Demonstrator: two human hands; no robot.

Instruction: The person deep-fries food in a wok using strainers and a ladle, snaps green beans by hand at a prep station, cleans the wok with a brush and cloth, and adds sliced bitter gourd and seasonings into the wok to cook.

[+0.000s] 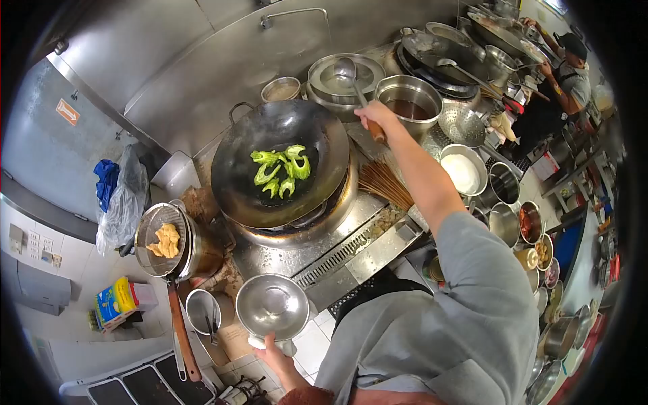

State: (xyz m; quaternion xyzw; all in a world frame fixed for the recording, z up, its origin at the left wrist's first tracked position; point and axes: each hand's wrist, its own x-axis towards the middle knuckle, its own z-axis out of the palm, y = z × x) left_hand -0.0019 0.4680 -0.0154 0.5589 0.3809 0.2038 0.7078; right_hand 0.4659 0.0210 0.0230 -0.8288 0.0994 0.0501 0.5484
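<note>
My right hand (378, 116) is closed round the wooden handle of a ladle (345, 69), whose bowl is over a round metal lid or pan behind the wok. My left hand (273, 352) grips the near rim of an empty steel bowl (273, 306), with a white cloth (283, 346) between hand and bowl. In the large black wok (236, 158) on the burner lie several pieces of green vegetable (283, 169). Neither hand touches the wok.
A strainer (145, 233) with fried pieces rests on a pot at the left. Near the ladle stands a pot of brown liquid (410, 108). A bamboo brush (385, 183) lies right of the wok. Pans and ingredient bowls line the right side. Another person (574, 81) works at the far right.
</note>
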